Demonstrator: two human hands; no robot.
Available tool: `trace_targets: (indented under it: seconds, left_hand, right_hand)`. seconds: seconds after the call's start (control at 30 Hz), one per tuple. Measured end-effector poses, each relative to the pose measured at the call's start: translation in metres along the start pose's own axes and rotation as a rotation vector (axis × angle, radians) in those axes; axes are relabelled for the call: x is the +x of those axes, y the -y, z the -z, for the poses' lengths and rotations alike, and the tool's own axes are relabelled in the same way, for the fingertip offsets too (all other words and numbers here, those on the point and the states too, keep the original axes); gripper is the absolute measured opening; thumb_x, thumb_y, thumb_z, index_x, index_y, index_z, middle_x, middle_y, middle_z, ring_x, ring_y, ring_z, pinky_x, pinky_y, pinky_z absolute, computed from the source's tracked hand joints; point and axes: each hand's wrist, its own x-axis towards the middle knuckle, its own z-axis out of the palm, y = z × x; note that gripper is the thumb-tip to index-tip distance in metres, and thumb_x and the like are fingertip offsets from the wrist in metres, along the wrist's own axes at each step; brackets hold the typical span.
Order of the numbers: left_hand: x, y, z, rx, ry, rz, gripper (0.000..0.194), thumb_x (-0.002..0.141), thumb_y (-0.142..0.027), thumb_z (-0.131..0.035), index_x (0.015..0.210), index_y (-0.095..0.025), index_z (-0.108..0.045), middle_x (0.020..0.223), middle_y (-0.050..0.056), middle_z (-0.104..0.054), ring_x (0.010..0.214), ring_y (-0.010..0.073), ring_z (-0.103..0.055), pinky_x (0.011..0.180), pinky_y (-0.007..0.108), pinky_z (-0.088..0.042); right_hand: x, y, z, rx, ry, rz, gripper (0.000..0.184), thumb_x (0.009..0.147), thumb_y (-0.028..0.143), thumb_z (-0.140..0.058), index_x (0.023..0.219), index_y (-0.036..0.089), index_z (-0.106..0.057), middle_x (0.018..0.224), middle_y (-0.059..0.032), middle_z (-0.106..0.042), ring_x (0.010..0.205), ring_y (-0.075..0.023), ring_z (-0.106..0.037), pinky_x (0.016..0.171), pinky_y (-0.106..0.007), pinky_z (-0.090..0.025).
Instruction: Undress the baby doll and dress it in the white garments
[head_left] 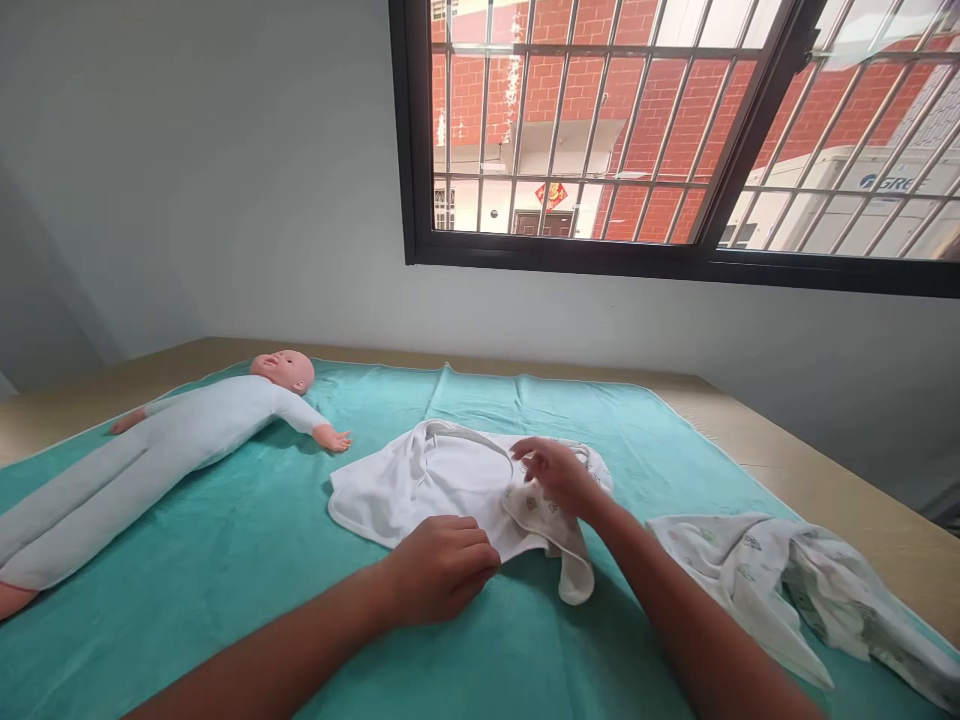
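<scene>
A white baby shirt (461, 468) with a small print on its folded-over right part lies spread on a turquoise blanket (300, 560). At its near edge my left hand (442, 568) is closed, thumb and fingers pressed together on the hem. My right hand (556, 474) is above the printed part, its fingers loosely bent and apart, with nothing seen between them. To the left a baby doll (214, 420) in a white body lies on its back, one arm stretched toward the shirt.
Another printed white garment (765, 575) lies crumpled at the right edge of the blanket. The wooden table top (810, 465) shows around the blanket. Behind it rise a grey wall (225, 200) and a barred window (585, 130) with a black frame.
</scene>
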Motion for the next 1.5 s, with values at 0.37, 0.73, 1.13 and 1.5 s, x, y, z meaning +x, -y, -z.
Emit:
trace_targets:
  seconds: [0.37, 0.73, 1.13, 1.5]
  left_hand:
    - [0.001, 0.002, -0.002, -0.047, 0.020, 0.058, 0.017, 0.095, -0.019, -0.040, 0.090, -0.020, -0.057, 0.082, 0.002, -0.064, 0.075, 0.0162, -0.054, 0.067, 0.028, -0.039]
    - [0.000, 0.005, -0.010, -0.037, -0.028, 0.081, 0.012, 0.093, -0.020, -0.044, 0.088, -0.022, -0.056, 0.079, 0.001, -0.064, 0.072, 0.0153, -0.055, 0.065, 0.028, -0.038]
    - [0.000, 0.017, -0.006, -0.238, -0.230, 0.381, 0.017, 0.093, -0.019, -0.046, 0.098, -0.021, -0.062, 0.098, 0.004, -0.068, 0.093, 0.0163, -0.060, 0.083, 0.030, -0.049]
    - [0.057, 0.082, -0.036, 0.079, -0.003, 0.546, 0.029, 0.091, -0.021, -0.044, 0.112, -0.022, -0.064, 0.116, 0.005, -0.066, 0.113, 0.0211, -0.057, 0.100, 0.036, -0.045]
  right_hand:
    - [-0.008, 0.006, 0.001, -0.134, 0.310, 0.133, 0.018, 0.090, 0.022, -0.052, 0.096, 0.027, -0.067, 0.103, -0.0016, -0.063, 0.087, -0.0170, -0.059, 0.081, -0.030, -0.045]
    - [0.030, -0.036, -0.002, 0.162, -0.186, -0.177, 0.021, 0.084, 0.031, -0.046, 0.091, 0.022, -0.064, 0.086, -0.0018, -0.070, 0.081, -0.0199, -0.063, 0.076, -0.032, -0.047]
    - [0.032, -0.061, -0.022, 0.031, -0.321, -0.131, 0.025, 0.090, 0.032, -0.037, 0.095, 0.023, -0.060, 0.100, -0.0056, -0.065, 0.095, -0.0220, -0.058, 0.088, -0.036, -0.043]
    - [0.028, -0.046, -0.022, -0.186, -0.221, 0.072, 0.030, 0.081, 0.007, -0.042, 0.087, 0.020, -0.068, 0.100, -0.0064, -0.064, 0.095, -0.0199, -0.057, 0.086, -0.031, -0.043]
